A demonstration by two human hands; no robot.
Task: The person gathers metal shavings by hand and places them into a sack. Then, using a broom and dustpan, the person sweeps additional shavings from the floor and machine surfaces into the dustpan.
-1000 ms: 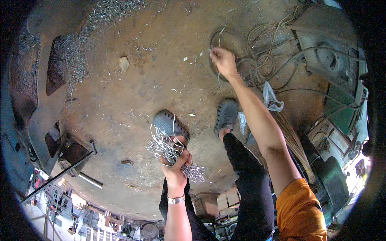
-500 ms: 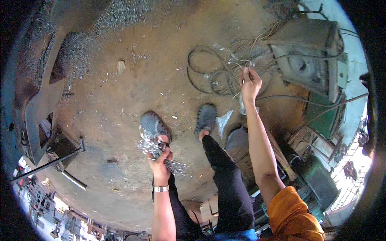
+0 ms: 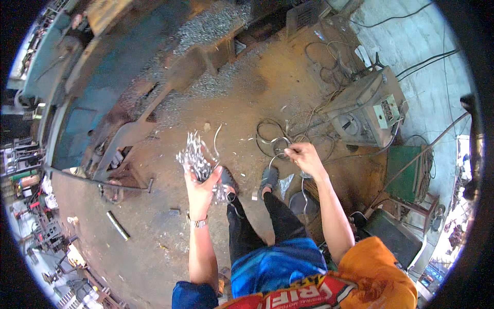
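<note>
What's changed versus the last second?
Right hand drew back toward the body, a thin metal strip in its pinch. View shifted; the torso now shows.

Unchanged: left hand keeps its grip on the bundle of shiny strips.

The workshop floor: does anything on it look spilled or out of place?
Yes. Grey metal shavings lie strewn across the far floor, and dark cable sprawls in loose loops beside the boxy machine. Both look untidy rather than put away.
</note>
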